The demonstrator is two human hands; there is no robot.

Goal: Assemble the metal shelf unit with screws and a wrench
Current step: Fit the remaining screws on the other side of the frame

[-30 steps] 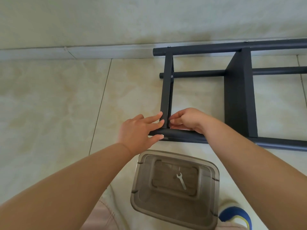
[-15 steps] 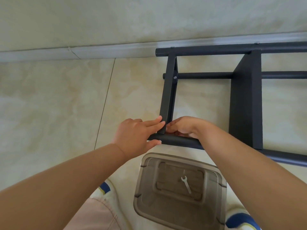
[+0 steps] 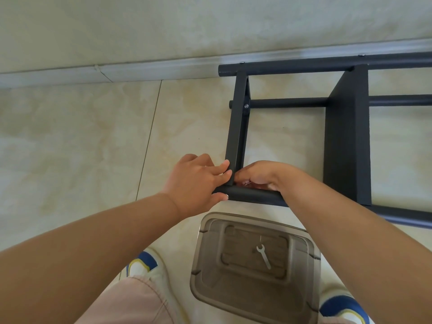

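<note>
Count: one dark metal shelf frame [image 3: 346, 136] lying on the floor [image 3: 81, 141], one wrench [image 3: 264, 256], one clear plastic box [image 3: 254, 265], my two hands.
Left grip: my left hand [image 3: 196, 183] holds the near tube [image 3: 252, 195] at its end, fingers straight against the crossbar [image 3: 237, 127], thumb under the tube.
Right grip: my right hand [image 3: 259, 175] is curled at the same corner, pinching something small; what it is, I cannot tell.
Pose: both forearms reach forward, hands almost touching.
Wrench: below my hands, on the box.

Below you, a translucent plastic bin lid [image 3: 254, 286] lies on the pale tiled floor [image 3: 81, 141] between your two white-and-blue shoes [image 3: 143, 265], and a grey baseboard [image 3: 140, 69] runs along the wall [image 3: 163, 24] ahead.
</note>
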